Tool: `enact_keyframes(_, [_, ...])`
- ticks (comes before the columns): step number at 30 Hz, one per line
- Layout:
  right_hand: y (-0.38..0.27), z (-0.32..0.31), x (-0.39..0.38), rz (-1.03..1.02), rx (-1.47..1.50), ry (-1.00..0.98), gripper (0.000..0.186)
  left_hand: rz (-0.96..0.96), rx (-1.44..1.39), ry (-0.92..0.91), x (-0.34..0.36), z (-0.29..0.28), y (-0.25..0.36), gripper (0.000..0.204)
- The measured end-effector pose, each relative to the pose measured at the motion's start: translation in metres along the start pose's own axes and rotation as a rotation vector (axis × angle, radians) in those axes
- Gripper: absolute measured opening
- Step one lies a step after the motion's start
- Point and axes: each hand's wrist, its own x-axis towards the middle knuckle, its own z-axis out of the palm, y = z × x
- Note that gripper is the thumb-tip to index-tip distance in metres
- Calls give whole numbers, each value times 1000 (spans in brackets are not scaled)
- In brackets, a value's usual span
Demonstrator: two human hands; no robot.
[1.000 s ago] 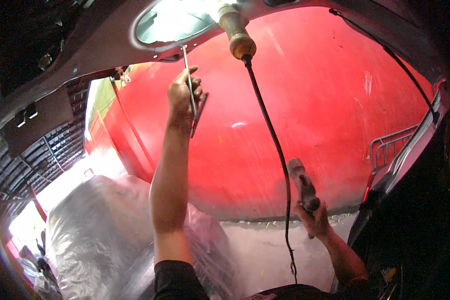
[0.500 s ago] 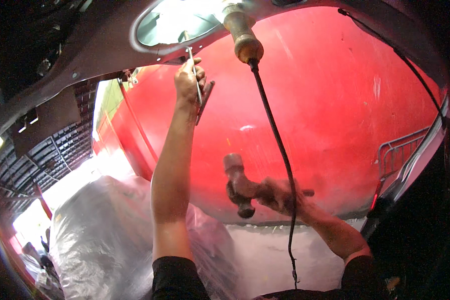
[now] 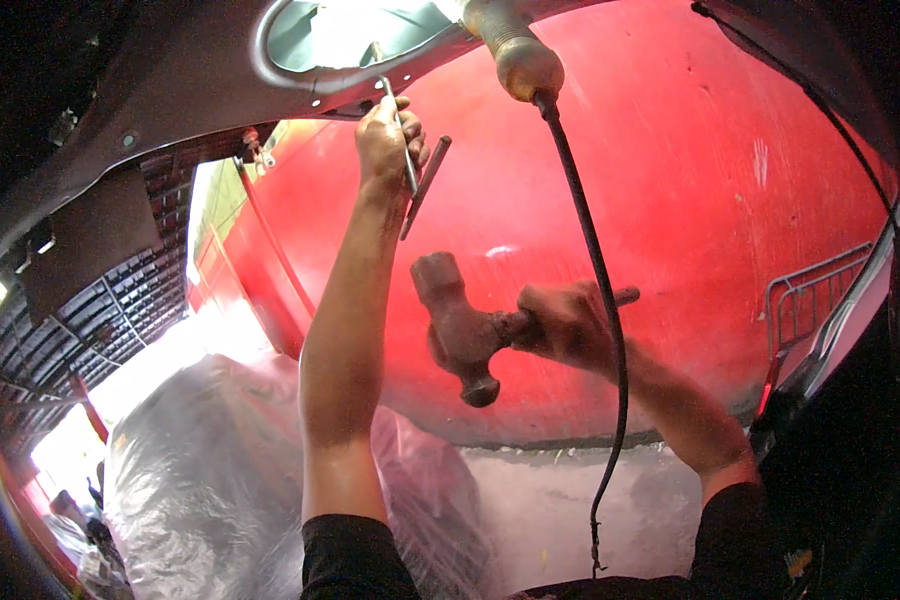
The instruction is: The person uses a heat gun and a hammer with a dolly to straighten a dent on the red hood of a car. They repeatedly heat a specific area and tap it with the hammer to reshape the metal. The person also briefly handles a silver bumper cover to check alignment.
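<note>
My left hand [image 3: 388, 145] is raised, its fingers wrapped round a thin metal rod [image 3: 398, 130] whose upper end reaches the opening in the dark panel [image 3: 200, 85]. A second, darker rod [image 3: 427, 188] slants beside the same hand, its lower end by the wrist; I cannot tell how it is held. Lower and to the right, my right hand [image 3: 570, 325] grips a ball-peen hammer [image 3: 460, 325] by its handle. The hammer's head is left of that hand, below the rods and apart from them.
A work lamp with a ribbed handle [image 3: 525, 65] hangs at the panel's opening, and its black cable [image 3: 595, 250] drops in front of my right arm. Behind stand a red wall [image 3: 670, 180] and a metal railing [image 3: 815, 295]. Clear plastic sheeting [image 3: 200, 480] covers something at lower left.
My right hand and the hammer have risen, the hammer's head shifting slightly left. My left hand still holds the rod. The panel, lamp and cable have shifted in the picture.
</note>
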Motion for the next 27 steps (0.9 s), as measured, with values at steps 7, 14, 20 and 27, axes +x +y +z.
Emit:
enact_keyframes(7, [6,-9,16,-78,-115,6,35,-8,-38,10,1,1,0,25])
enact_keyframes(14, [8,-9,24,-131,-74,48,37,1,-40,3,1,1,-1,20])
enact_keyframes(20, [24,-9,29,-111,-114,9,35,-8,-36,4,2,1,-1,21])
enact_keyframes(27, [29,-4,26,-143,-89,48,35,12,-41,-11,8,-6,-3,20])
